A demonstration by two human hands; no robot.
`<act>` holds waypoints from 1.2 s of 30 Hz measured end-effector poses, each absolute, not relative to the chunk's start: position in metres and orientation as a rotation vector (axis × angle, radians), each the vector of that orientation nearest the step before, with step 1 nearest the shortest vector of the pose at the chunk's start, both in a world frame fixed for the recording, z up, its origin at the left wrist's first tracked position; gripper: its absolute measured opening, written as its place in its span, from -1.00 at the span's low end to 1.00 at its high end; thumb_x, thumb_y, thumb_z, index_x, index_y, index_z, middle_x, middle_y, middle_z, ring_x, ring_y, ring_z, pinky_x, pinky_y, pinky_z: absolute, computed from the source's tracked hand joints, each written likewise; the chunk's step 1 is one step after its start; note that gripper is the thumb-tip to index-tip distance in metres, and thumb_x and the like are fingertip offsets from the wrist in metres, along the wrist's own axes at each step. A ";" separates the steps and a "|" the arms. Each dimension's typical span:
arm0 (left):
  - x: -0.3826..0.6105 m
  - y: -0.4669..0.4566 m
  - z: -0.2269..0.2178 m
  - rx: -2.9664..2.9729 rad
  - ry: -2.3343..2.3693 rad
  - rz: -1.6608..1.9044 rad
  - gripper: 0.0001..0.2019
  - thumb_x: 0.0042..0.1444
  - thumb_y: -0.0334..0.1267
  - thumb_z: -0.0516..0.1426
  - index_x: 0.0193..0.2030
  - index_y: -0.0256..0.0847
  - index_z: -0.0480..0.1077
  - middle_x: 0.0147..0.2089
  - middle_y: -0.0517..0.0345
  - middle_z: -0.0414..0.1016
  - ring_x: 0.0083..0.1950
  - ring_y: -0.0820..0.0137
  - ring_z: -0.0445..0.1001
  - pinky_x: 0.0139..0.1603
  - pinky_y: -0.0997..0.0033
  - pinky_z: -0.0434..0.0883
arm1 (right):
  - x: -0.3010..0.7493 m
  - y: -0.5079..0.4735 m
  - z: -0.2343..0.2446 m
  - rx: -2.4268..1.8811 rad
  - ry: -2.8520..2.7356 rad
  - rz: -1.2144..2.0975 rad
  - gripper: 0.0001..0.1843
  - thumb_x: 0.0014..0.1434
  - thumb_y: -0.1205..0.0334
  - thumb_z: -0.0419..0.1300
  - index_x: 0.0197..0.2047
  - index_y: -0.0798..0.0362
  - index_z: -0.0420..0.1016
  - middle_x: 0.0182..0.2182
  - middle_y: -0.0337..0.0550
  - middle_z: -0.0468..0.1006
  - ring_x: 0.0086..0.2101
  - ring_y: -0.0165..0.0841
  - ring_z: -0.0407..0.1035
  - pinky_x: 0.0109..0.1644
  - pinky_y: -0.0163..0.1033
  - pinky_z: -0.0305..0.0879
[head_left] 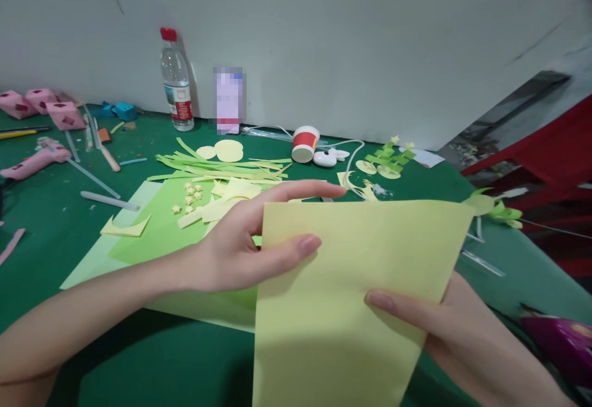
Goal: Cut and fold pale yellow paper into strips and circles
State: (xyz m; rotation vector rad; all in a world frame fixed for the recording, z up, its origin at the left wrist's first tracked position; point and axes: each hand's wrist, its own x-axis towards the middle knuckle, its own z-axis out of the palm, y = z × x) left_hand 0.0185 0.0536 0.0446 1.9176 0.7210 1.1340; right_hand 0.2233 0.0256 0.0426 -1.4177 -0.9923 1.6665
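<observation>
A large sheet of pale yellow paper [351, 333] is held up between my two hands, above the front of the table. My left hand [250, 246] grips its upper left edge, thumb on the front and the other fingers behind. My right hand [444, 320] holds the right edge, with its thumb across the front and its other fingers hidden behind. Beyond my left wrist, green sheets [143, 234] lie flat with small yellow paper stars [189, 197], yellow paper scraps [231, 200] and long green paper strips [217, 166].
At the wall stand a water bottle [176, 80] and a pixelated phone [228, 98]. A paper cup [305, 143], white earbud case [325, 158] and green paper plants [391, 160] sit behind the sheet. Glue sticks [110, 201] and a pink glue gun [34, 160] are left.
</observation>
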 end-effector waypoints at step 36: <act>0.026 0.050 0.047 1.800 0.646 1.150 -0.78 0.17 -0.30 -0.02 -0.04 -0.10 0.26 0.08 0.13 0.28 0.06 0.34 0.32 0.01 0.43 0.34 | 0.220 0.021 0.046 -1.392 -0.857 1.736 -0.20 -0.20 0.23 0.33 0.14 -0.18 0.17 -0.10 -0.13 0.51 -0.19 -0.08 0.44 -0.14 -0.01 0.42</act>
